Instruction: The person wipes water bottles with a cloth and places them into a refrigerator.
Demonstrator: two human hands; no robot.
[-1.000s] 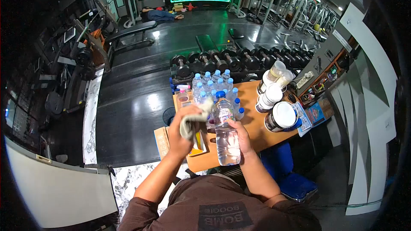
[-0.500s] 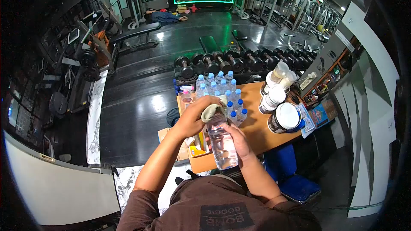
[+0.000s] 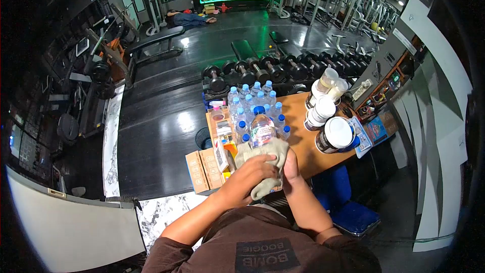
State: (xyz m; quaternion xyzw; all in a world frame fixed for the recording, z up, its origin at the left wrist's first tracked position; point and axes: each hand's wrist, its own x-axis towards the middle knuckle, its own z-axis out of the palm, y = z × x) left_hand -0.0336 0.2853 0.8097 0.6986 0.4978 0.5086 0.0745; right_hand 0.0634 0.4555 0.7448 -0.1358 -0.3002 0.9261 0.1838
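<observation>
A clear water bottle [image 3: 262, 130] with a dark blue cap stands nearly upright in front of me, its lower part covered. My left hand [image 3: 252, 178] is closed on a pale greenish cloth [image 3: 275, 149], pressing it round the lower body of the bottle. My right hand [image 3: 291, 168] grips the bottle from the right side, its fingers mostly hidden behind cloth and bottle. Just beyond, several capped water bottles [image 3: 246, 102] stand in a group on the wooden table [image 3: 298, 144].
White-lidded tubs [image 3: 337, 134] stand at the table's right. A cardboard box [image 3: 204, 169] and a spray bottle [image 3: 217, 111] are on the left. Behind the table runs a dumbbell rack [image 3: 268, 73]. A blue chair [image 3: 348, 212] is at lower right. A person [image 3: 189, 19] lies on the far floor.
My left hand and the cloth have moved from the bottle's top down to its lower body. The blue cap and label now show, and the bottle's upper end points away from me.
</observation>
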